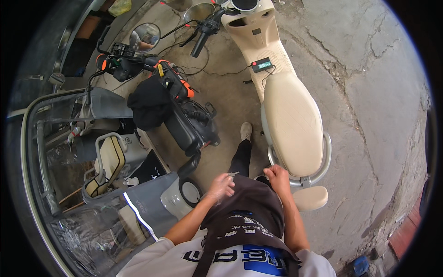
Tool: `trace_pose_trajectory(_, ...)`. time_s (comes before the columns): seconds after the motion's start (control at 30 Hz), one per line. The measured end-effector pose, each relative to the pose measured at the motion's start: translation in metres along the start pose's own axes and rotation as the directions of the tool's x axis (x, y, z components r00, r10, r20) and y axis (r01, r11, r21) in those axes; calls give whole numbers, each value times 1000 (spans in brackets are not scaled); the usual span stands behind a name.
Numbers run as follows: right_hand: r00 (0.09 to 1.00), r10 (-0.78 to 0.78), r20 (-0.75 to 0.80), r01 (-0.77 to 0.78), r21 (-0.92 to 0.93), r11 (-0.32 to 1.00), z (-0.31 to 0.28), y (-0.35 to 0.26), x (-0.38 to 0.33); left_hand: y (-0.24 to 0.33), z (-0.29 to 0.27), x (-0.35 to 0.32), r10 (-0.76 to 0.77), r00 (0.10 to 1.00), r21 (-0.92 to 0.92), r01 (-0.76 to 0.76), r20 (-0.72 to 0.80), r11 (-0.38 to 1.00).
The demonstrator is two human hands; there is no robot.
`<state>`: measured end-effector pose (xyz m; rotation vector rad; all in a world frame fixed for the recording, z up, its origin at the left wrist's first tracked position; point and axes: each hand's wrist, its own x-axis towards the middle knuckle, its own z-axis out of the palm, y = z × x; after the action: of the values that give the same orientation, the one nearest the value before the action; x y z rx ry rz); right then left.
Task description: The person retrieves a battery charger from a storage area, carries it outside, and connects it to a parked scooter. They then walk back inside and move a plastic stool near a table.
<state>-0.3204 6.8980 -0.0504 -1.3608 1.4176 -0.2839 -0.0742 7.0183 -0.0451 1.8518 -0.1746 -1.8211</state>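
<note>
- A person's left hand hangs in front of a dark brown cloth apron, fingers curled inward; a small pale-grey sliver shows at the fingertips, though whether it is pinched there cannot be told.
- The right hand, its fingers bent, is at the other side of the apron, near the cream scooter; what, if anything, it grasps cannot be made out.
- The cream step-through scooter with a long padded seat stands ahead and to the right, a curved silver metal rail around the seat's rear and a rounded cream pad behind it.
- On the scooter's footboard sits a small black box with a lit teal screen and a red spot, a thin dark cable running from it to the left.
- To the left stands a black two-wheeler, draped with a bunched black cloth.
- Farther left, a grey vehicle behind clear plastic sheeting holds a cream-and-black cushioned seat.
- A light-coloured shoe rests on cracked grey concrete ground.
</note>
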Motion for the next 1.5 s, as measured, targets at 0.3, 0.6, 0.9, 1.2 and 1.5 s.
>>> trace_pose_trajectory(0.3,985,60,161,-103,277,955,36,-50,131,111,-34,93,-77,997,-34,77,20,996)
trace_pose_trajectory(0.6,828,551,105,-484,632,606,-31,20,232,146,-113,149,-267,940,-153,237,-214,959)
trace_pose_trajectory(0.9,821,569,39,-468,617,633,-23,13,241,175,-67,171,-254,967,-170,250,-2,953)
trace_pose_trajectory(1.2,850,527,-8,-421,589,689,-20,13,240,150,-62,163,-206,976,-105,199,-66,974)
trace_pose_trajectory(1.5,877,480,-27,-360,625,692,-12,18,238,131,-50,142,-173,983,-98,167,-57,981)
